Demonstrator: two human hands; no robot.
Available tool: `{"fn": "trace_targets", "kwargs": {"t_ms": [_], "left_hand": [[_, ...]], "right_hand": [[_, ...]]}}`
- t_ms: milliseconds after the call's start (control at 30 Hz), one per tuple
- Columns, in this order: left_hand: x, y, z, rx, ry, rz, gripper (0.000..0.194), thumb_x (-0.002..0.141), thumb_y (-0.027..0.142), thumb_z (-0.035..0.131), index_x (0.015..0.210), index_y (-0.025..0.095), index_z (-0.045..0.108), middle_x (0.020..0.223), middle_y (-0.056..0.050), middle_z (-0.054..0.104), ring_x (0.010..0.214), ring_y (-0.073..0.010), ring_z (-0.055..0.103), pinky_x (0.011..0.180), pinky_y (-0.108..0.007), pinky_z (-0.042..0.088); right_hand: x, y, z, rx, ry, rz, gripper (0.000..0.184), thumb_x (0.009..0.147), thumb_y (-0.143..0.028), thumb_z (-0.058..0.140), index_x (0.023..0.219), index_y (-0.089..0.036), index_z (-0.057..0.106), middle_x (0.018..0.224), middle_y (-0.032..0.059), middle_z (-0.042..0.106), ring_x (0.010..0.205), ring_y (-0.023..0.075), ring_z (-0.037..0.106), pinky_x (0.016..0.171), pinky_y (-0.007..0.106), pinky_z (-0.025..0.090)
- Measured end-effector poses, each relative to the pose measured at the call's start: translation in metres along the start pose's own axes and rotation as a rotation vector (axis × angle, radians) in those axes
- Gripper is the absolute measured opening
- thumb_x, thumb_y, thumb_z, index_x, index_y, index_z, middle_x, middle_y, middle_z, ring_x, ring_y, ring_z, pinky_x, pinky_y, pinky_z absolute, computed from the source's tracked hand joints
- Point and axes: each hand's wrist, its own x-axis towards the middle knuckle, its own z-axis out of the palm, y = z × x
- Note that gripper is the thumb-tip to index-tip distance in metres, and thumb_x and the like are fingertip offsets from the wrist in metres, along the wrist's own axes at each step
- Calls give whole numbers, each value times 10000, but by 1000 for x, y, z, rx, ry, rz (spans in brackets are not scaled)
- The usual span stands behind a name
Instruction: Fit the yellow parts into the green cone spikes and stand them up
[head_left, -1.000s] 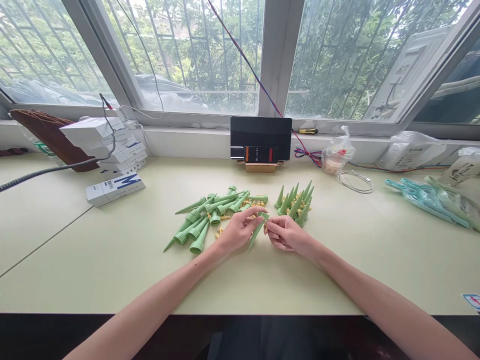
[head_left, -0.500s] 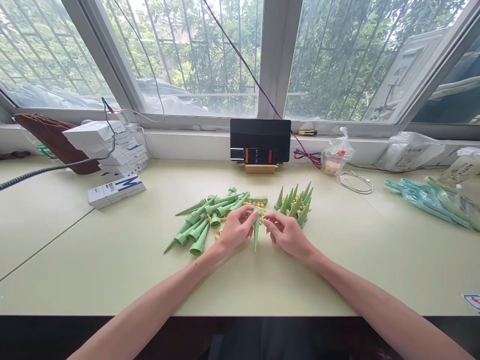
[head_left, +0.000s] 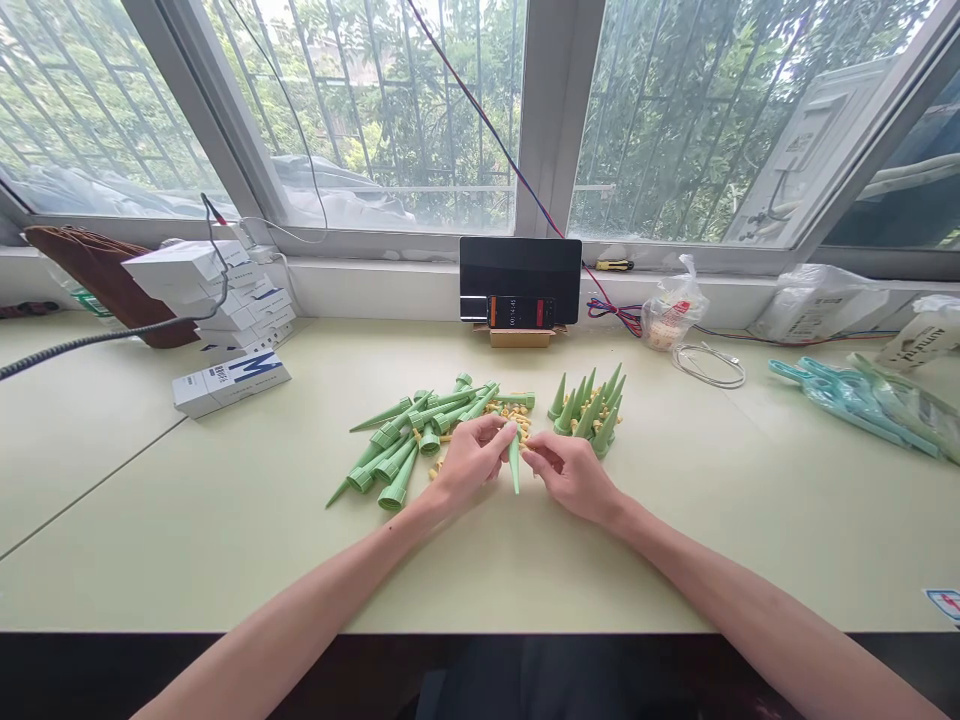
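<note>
My left hand pinches a green plastic watering spike near its wide end, with the tip pointing down toward me. Close beside it, my right hand is closed at the fingertips on a small yellow plastic piece, mostly covered by the fingers. Left of the hands lies a loose pile of green watering spikes. More small yellow pieces are scattered behind my left hand. Behind my right hand, a group of spikes stands tip up, with yellow parts among them.
A phone leans against a black screen at the back. White boxes are at the left. A white cable, a bagged cup and teal plastic items in wrapping lie to the right.
The spike in my left hand has swung from slanted to nearly upright, tip down. My right hand drew slightly away, then came back in close to the spike's wide end.
</note>
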Motion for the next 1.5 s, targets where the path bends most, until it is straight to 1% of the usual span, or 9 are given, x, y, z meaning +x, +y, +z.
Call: {"fn": "trace_targets", "kwargs": {"t_ms": [200,467,667,767,867,1033,1167,1367,1500], "left_hand": [[0,-3,-1,67,-20,16,312,902,464,576,796,174,620,469,60,469,355,-66,380,377,-196,328],[2,-6,-3,105,-65,43,336,912,463,550,765,166,604,437,53,475,323,-69,391,367,-198,310],[1,-7,-3,115,-89,119,338,916,473,541,799,167,622,447,54,467,332,-74,400,373,-199,327],[1,-8,-3,112,-94,143,330,915,483,544,865,170,636,479,48,482,363,-84,426,387,-203,346],[0,-7,-3,111,-107,149,326,912,489,552,943,176,637,518,44,500,402,-91,456,409,-203,361],[-1,-6,-4,116,-146,160,334,917,495,544,1016,185,619,606,33,521,460,-94,466,438,-203,372],[-2,-5,-6,131,-180,185,323,935,469,527,1065,184,607,641,29,520,489,-90,436,456,-201,357],[-2,-5,-6,158,-174,208,317,942,447,518,1095,187,613,707,10,562,490,-85,394,464,-213,332],[-2,-6,-5,170,-167,215,317,943,449,515,1101,192,614,682,18,549,488,-86,374,466,-215,317]], "right_hand": [[-1,1,1,-39,-20,-42,181,966,-258,485,838,-186,593,623,-10,572,529,127,455,540,264,373],[-1,0,0,-15,-36,-43,271,977,-252,427,715,-208,481,577,-21,514,500,124,428,529,264,358],[-1,-7,-2,12,-41,24,376,1010,-351,369,655,-228,388,559,-14,504,497,136,429,543,282,362],[-1,-9,-3,52,-40,65,410,1014,-422,361,651,-230,377,543,-15,510,484,135,435,533,285,368],[-1,-9,-3,127,-52,127,428,1010,-464,373,652,-230,368,500,-31,483,450,125,417,512,280,373],[-1,-4,-2,305,-93,232,410,996,-497,417,697,-217,428,485,-60,438,392,102,410,458,258,372],[0,-2,-3,431,-122,295,418,975,-528,449,724,-197,492,483,-70,434,367,82,403,409,231,355],[3,-2,-4,576,-145,383,447,920,-580,523,731,-175,535,481,-77,418,348,67,391,354,203,290],[4,-1,-5,640,-154,408,442,897,-580,562,739,-167,556,476,-81,412,346,64,382,349,199,254]]}}
